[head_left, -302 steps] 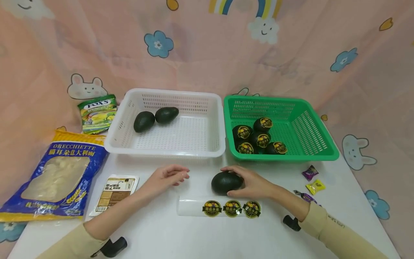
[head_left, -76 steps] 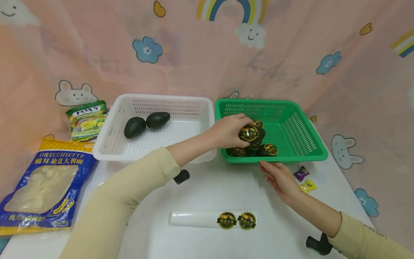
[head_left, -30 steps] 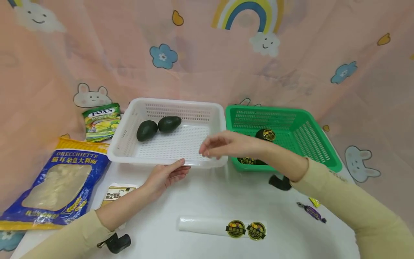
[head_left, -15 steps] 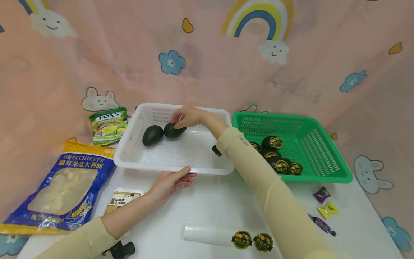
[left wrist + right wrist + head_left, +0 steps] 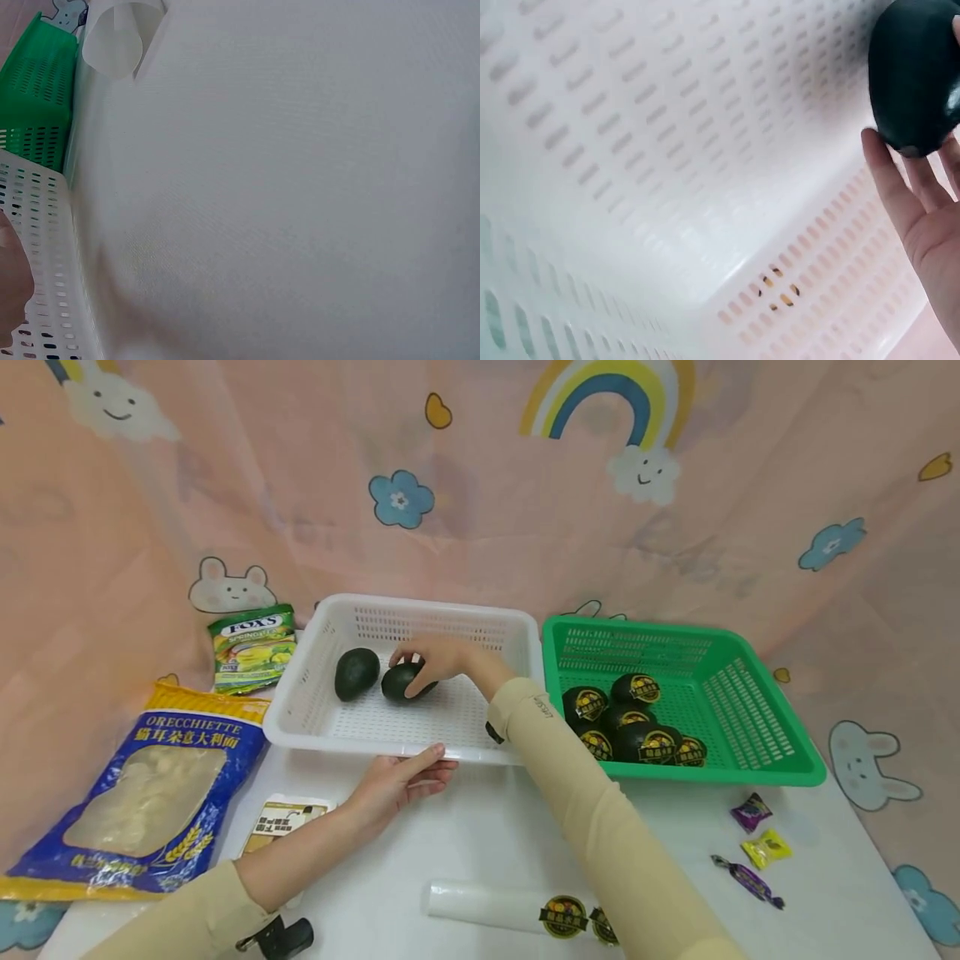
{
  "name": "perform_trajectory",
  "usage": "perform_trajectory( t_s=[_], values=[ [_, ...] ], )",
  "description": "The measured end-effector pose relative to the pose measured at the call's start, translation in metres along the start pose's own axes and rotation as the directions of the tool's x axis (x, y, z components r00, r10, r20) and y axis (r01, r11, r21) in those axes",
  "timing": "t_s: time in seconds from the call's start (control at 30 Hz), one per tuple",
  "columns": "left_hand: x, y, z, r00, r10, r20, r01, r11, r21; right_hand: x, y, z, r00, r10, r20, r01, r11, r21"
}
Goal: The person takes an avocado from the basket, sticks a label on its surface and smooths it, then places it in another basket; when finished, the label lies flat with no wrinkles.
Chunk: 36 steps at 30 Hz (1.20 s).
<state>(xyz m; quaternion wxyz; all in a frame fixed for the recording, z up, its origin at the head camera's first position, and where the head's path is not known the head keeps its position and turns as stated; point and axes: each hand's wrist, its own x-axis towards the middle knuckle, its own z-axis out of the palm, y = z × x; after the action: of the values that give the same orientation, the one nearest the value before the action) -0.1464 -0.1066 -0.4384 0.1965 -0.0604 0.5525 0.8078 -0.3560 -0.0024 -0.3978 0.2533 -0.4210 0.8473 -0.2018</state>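
Two dark green avocados lie in the white basket [image 5: 322, 741]. My right hand [image 5: 444, 657] grips the right-hand avocado [image 5: 396, 685], thumb in front and fingers behind; the right wrist view shows that avocado [image 5: 909, 75] against the fingers. Beside it sits the other avocado [image 5: 356, 674], untouched. At the basket's front edge my left hand [image 5: 397, 787] holds the rim, thumb on top and fingers below. Only a bit of this hand [image 5: 13, 281] shows in the left wrist view. Several avocados with round black-and-gold stickers [image 5: 626, 718] lie in the green basket [image 5: 780, 774].
A white backing sheet [image 5: 480, 903] bears a sticker [image 5: 562, 917] and another partly under my right sleeve. Wrapped candies [image 5: 767, 848] lie at right. A pasta bag [image 5: 142, 793], a candy bag [image 5: 253, 647] and a flat pack [image 5: 281, 821] stand left.
A stickered avocado went into the green basket from my left hand, which then took the white rim. My right hand reached into the white basket, gripped an avocado and shifted it slightly frontward.
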Motion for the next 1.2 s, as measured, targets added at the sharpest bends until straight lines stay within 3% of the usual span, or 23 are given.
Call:
perform_trajectory(
  t_s=[0.13,0.33,0.57,0.73,0.93,1.07,1.2],
  values=[
    [0.001,-0.001,0.003,1.0,-0.004,0.01,0.004,1.0,0.006,-0.007,-0.001,0.006,0.995,0.038,0.09,-0.042,0.998,0.038],
    [0.003,-0.003,0.005,1.0,-0.005,0.004,0.005,0.999,0.036,-0.027,-0.008,-0.003,0.99,0.048,0.132,-0.049,0.999,0.006],
    [0.003,-0.004,0.005,1.0,-0.011,-0.012,0.011,0.998,0.056,-0.086,-0.021,-0.035,0.998,-0.061,0.032,0.061,0.998,0.007],
    [0.004,-0.004,0.004,1.0,-0.007,-0.016,0.008,0.999,0.042,-0.143,-0.021,-0.043,0.983,-0.161,-0.086,0.163,0.986,0.025],
    [0.003,-0.003,0.002,1.0,0.005,-0.026,-0.004,0.999,0.033,-0.212,-0.017,-0.008,0.965,-0.115,-0.235,0.142,0.985,0.099],
    [0.002,-0.003,0.002,1.0,0.01,-0.028,-0.009,1.0,0.025,-0.25,-0.018,0.031,0.958,-0.104,-0.266,0.139,0.984,0.114],
    [0.002,-0.001,0.003,0.999,0.026,-0.02,-0.026,0.999,0.03,-0.276,-0.017,0.072,0.957,-0.087,-0.276,0.123,0.985,0.117]
  ],
)
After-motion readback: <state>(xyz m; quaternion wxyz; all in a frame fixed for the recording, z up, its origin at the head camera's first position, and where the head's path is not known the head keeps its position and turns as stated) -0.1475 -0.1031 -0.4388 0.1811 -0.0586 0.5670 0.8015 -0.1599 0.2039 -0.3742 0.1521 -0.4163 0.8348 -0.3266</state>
